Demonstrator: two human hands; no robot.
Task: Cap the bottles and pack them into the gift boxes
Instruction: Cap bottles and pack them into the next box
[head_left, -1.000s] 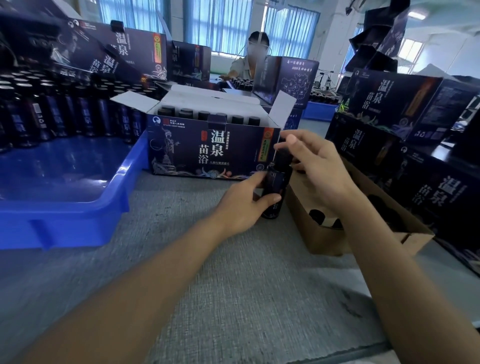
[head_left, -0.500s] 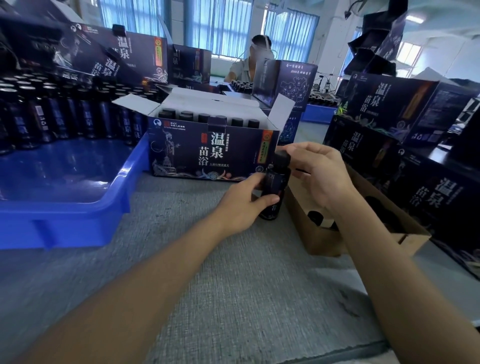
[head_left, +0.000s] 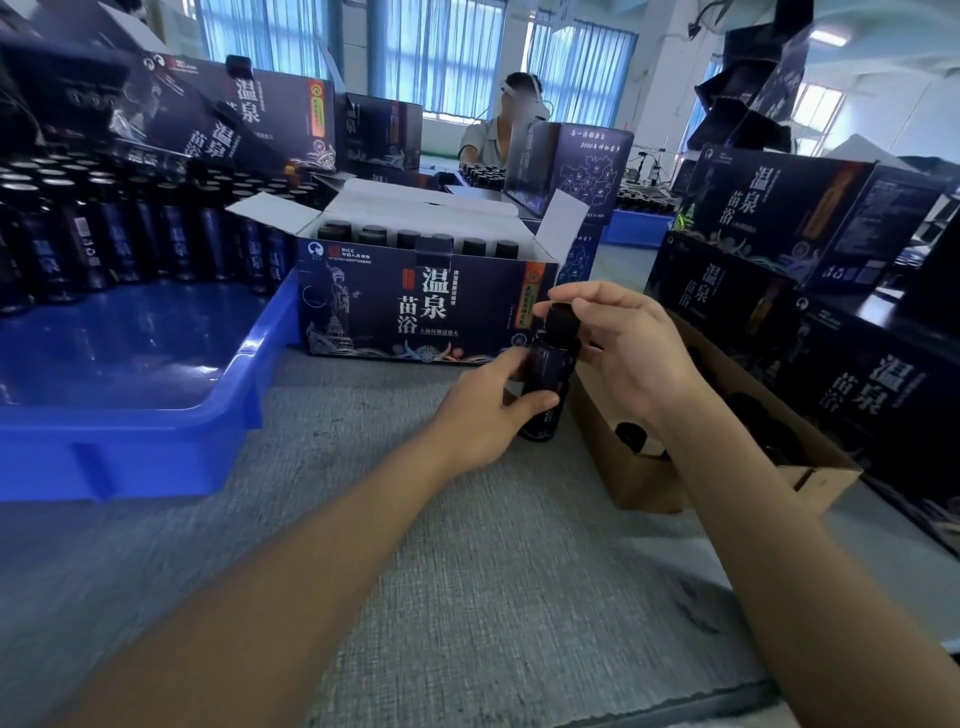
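A small dark bottle (head_left: 546, 379) stands on the grey table mat, held upright. My left hand (head_left: 483, 410) grips its body from the left. My right hand (head_left: 628, 343) curls its fingers round the black cap (head_left: 562, 317) on the bottle's neck. Just behind stands an open dark gift box (head_left: 415, 306) with a row of capped bottles inside and its white flaps up. A brown cardboard insert tray (head_left: 644, 478) with round holes lies right of the bottle, partly under my right forearm.
A blue plastic tray (head_left: 156, 431) on the left holds several dark bottles (head_left: 104, 244) along its far side. Closed gift boxes (head_left: 810, 223) are stacked on the right and at the back left. A person sits at a far table (head_left: 493, 130).
My right hand came down onto the bottle's top and now wraps the cap. The left hand kept holding the bottle in place.
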